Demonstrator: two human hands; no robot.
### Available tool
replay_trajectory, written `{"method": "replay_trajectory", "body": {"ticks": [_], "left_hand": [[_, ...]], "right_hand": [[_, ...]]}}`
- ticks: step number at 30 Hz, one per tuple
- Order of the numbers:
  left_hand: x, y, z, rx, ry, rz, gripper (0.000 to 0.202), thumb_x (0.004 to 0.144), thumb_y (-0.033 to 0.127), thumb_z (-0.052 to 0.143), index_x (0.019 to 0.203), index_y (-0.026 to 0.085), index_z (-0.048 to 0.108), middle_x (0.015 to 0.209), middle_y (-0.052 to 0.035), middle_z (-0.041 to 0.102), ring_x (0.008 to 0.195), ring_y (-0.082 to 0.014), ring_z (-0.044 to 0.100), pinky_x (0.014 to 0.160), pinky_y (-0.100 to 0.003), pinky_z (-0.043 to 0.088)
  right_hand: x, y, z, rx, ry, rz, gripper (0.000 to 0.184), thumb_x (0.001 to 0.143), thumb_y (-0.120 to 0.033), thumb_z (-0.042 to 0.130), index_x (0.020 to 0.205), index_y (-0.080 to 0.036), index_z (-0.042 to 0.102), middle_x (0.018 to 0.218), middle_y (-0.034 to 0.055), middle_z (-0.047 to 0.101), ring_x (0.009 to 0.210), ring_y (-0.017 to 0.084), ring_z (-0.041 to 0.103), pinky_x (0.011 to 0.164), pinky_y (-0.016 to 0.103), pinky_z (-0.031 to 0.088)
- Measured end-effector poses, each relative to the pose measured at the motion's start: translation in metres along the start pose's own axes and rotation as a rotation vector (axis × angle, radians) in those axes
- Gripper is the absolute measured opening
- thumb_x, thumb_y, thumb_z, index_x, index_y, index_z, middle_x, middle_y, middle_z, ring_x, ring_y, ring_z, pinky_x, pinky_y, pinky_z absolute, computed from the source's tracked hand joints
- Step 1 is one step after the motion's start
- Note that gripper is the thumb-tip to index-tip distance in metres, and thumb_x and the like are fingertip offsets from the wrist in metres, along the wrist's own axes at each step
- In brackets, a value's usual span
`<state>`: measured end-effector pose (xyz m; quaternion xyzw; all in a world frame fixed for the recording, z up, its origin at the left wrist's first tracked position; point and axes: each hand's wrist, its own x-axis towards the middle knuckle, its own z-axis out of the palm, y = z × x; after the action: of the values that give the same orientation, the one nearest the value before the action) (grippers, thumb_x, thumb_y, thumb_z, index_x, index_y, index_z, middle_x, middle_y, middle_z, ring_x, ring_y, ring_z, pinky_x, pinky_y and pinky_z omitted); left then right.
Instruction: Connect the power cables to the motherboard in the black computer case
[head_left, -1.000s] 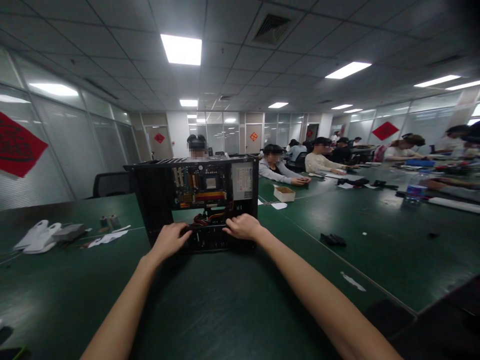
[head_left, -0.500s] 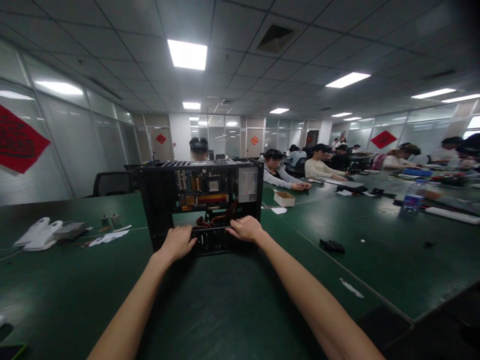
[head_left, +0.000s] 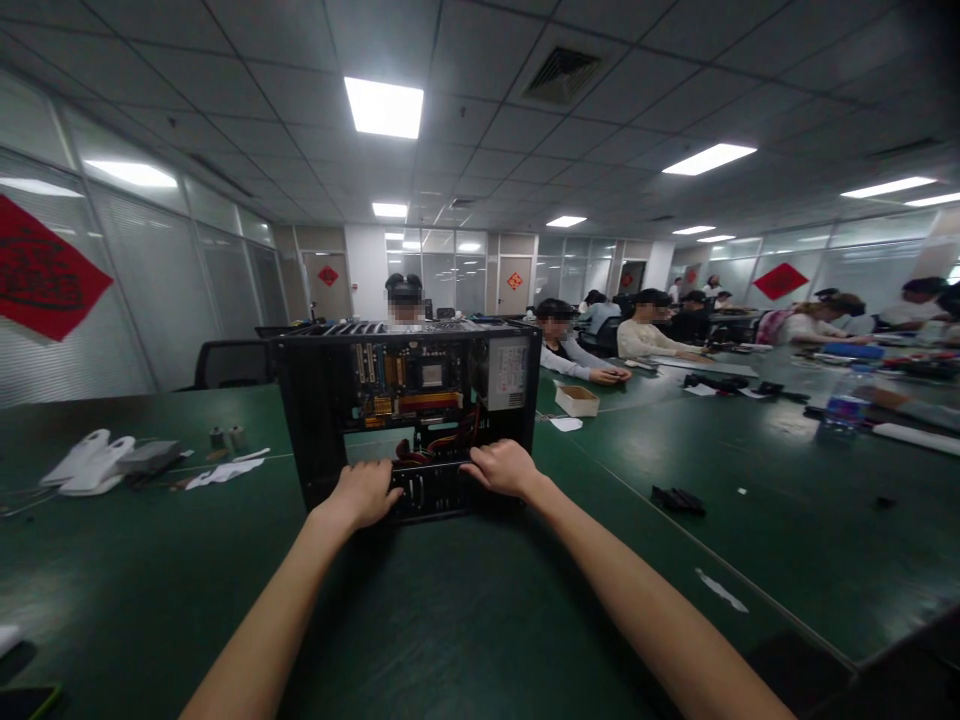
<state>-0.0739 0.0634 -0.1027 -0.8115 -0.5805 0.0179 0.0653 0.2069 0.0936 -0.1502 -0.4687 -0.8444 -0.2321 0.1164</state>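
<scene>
A black desktop computer case (head_left: 296, 430) stands on the green table in front of me, its near side uncovered. Inside it I see a motherboard (head_left: 405, 375), a silver power supply (head_left: 507, 372) at the upper right and bundled cables (head_left: 442, 440). My left hand (head_left: 364, 492) is closed over the edge of the lower bay, left of its middle. Further right, my right hand (head_left: 501, 467) grips the same edge with curled fingers. Both palms hide part of that edge and the fingertips inside.
Left of the case lie a white plastic bag (head_left: 94, 462), a grey box (head_left: 154, 458) and two small cylinders (head_left: 227, 438). To the right are a small open box (head_left: 576, 400), a black bundle (head_left: 679, 500) and a water bottle (head_left: 847, 400). Several people sit further along the table.
The computer case sits slightly nearer and lower in the view, with both hands still on it. The whole view has shifted a little.
</scene>
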Motion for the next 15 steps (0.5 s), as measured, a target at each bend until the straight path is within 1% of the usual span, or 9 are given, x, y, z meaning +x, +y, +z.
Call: {"method": "replay_trajectory", "body": {"ticks": [4,8,10,13,15], "left_hand": [[-0.007,0.009,-0.006,0.002,-0.041,-0.019,0.051,0.095,0.041,0.048,0.131,0.006,0.057,0.127,-0.0256,0.065,0.117,-0.0423,0.061,0.096,-0.055,0.048],[-0.011,0.010,-0.014,-0.038,-0.066,-0.012,0.054,0.095,0.050,0.045,0.126,0.009,0.061,0.121,-0.0253,0.069,0.110,-0.0419,0.066,0.088,-0.051,0.052],[-0.012,0.005,-0.017,-0.095,-0.068,0.030,0.056,0.096,0.055,0.042,0.123,0.011,0.064,0.117,-0.0236,0.070,0.106,-0.0394,0.068,0.086,-0.047,0.052],[-0.009,-0.009,-0.016,-0.242,-0.073,0.123,0.058,0.096,0.057,0.040,0.123,0.013,0.066,0.117,-0.0190,0.072,0.105,-0.0336,0.069,0.087,-0.039,0.052],[-0.006,-0.018,-0.014,-0.329,-0.083,0.180,0.062,0.096,0.060,0.038,0.124,0.013,0.067,0.118,-0.0173,0.072,0.106,-0.0311,0.069,0.089,-0.035,0.052]], "right_hand": [[-0.008,-0.005,-0.001,0.010,0.029,0.012,0.053,0.106,-0.052,0.031,0.095,-0.016,0.068,0.086,0.0102,0.075,0.076,0.020,0.068,0.066,0.029,0.035],[-0.013,-0.008,-0.006,0.019,0.019,0.050,0.052,0.106,-0.053,0.031,0.097,-0.017,0.068,0.088,0.0106,0.075,0.080,0.020,0.068,0.069,0.029,0.037],[-0.013,-0.008,-0.010,0.026,-0.024,0.068,0.054,0.105,-0.054,0.030,0.099,-0.017,0.068,0.090,0.0112,0.075,0.081,0.021,0.069,0.069,0.029,0.038],[-0.009,-0.011,-0.022,0.040,-0.110,0.106,0.057,0.104,-0.059,0.031,0.099,-0.017,0.069,0.092,0.0123,0.075,0.082,0.022,0.070,0.069,0.029,0.040],[-0.001,-0.016,-0.031,0.087,-0.125,0.115,0.058,0.104,-0.058,0.030,0.099,-0.017,0.070,0.097,0.0122,0.075,0.088,0.023,0.070,0.072,0.029,0.043]]}}
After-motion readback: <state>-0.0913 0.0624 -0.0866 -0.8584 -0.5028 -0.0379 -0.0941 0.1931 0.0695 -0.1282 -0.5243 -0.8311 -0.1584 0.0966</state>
